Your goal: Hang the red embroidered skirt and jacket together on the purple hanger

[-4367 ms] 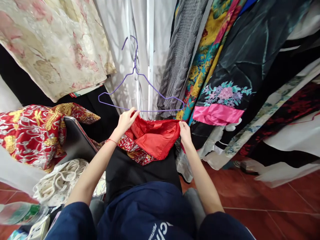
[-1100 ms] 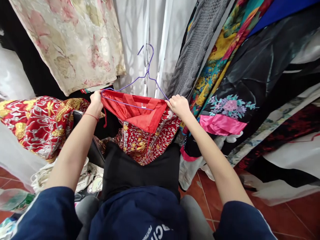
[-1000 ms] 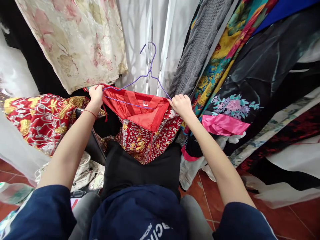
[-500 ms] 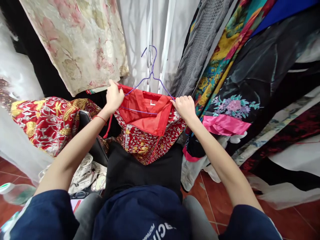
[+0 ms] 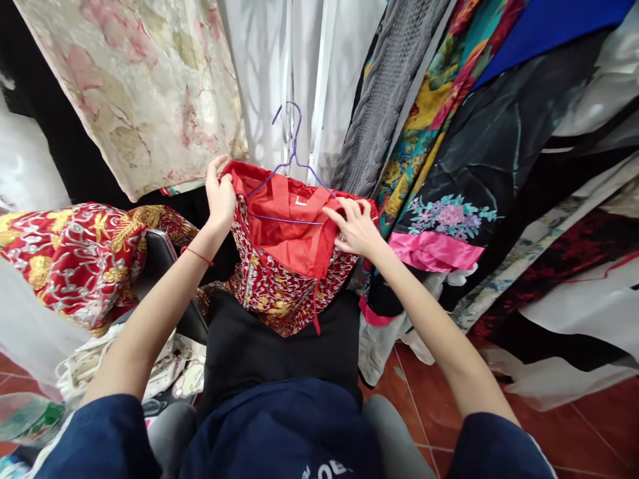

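A red embroidered garment (image 5: 272,289) with silver and gold patterning hangs in front of my lap, its plain red lining (image 5: 274,233) showing at the wide top opening. Inside that opening sits a purple wire hanger (image 5: 293,156), hook upward. My left hand (image 5: 221,199) grips the garment's upper left edge, with a thin red cord round the wrist. At the upper right edge, my right hand (image 5: 355,226) holds the fabric by the hanger's right end, its fingers bent over the rim and partly apart. A red tie (image 5: 316,309) dangles down the front.
A cream floral cloth (image 5: 144,86) hangs at upper left. On the right hang a grey knit (image 5: 382,100) and a black garment with flowers (image 5: 449,216). More red embroidered fabric (image 5: 74,259) lies over a dark chair-like edge (image 5: 170,279). A clear plastic bottle (image 5: 30,416) is at lower left.
My right hand has shifted inward, and its fingers have spread over the rim. The garment's right edge now extends past that hand. The red tie has swung from the left to the front.
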Tool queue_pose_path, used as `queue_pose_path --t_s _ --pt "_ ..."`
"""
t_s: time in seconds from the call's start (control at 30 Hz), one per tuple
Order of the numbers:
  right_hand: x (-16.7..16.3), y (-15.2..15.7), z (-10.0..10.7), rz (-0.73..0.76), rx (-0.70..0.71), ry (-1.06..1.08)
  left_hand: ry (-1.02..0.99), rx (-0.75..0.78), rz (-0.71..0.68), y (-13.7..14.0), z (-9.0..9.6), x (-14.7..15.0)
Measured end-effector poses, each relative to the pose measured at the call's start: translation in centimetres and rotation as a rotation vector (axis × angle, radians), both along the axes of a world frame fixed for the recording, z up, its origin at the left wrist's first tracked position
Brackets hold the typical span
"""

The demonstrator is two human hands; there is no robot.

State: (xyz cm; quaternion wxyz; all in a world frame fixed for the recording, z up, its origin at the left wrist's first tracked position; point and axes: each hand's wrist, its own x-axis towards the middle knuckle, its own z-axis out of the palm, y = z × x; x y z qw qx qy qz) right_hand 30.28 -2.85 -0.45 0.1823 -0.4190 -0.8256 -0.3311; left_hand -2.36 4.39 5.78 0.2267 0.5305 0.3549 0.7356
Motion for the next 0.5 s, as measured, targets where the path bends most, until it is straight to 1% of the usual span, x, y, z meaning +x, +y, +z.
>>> queue_pose_path --t_s 0.07,0.13,0.23,0.33,0.43,0.5 --pt "-0.9 0.4 -1.2 0.056 0.011 -0.07 -0.005 -0.045 -0.026 -0.8 0.3 -0.5" --pt "-2.5 1.0 -2.0 0.144 0.037 -0.128 0.006 -0.09 -0.052 -1.6 0.5 -0.6" --pt "-5.6 2.1 -2.4 0.249 0.06 -0.151 0.012 -0.106 -0.065 -2.5 0.4 -0.8" --pt "-8.7 3.3 -1.1 0.254 0.032 -0.058 0.018 -0.117 -0.067 -2.9 -0.1 -1.5" --pt "-11.5 4.3 1.6 0.197 0.043 0.112 0.064 -0.166 -0.084 -2.8 -1.0 -2.6" --pt "-13.2 4.9 3.4 0.166 0.051 0.177 0.102 -0.198 -0.087 -2.5 -1.6 -3.3"
